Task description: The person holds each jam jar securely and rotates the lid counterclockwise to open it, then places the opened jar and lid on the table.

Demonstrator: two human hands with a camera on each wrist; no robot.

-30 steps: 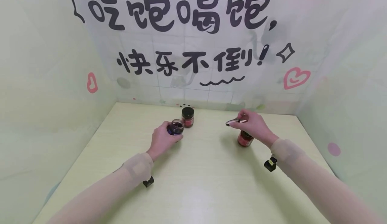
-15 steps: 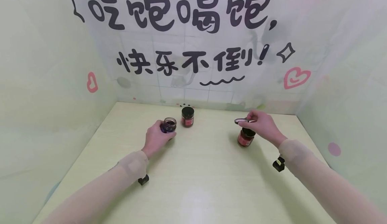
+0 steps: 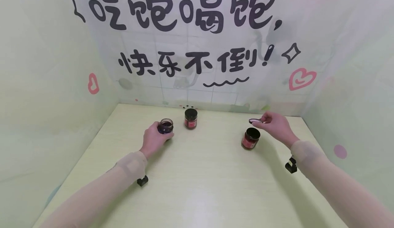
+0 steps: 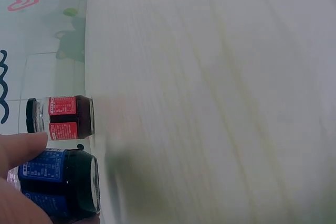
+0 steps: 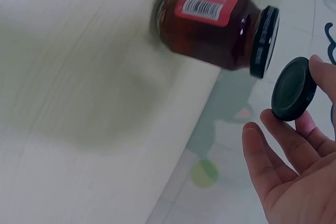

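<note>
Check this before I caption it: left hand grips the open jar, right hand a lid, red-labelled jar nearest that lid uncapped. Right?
Uncapped is wrong: that red-labelled jar wears a dark cap in the right wrist view. The left hand grips the open jar, the right hand a lid.

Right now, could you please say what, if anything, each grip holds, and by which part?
The left grip holds the open jar round its body; the right grip pinches a dark lid by its rim.
</note>
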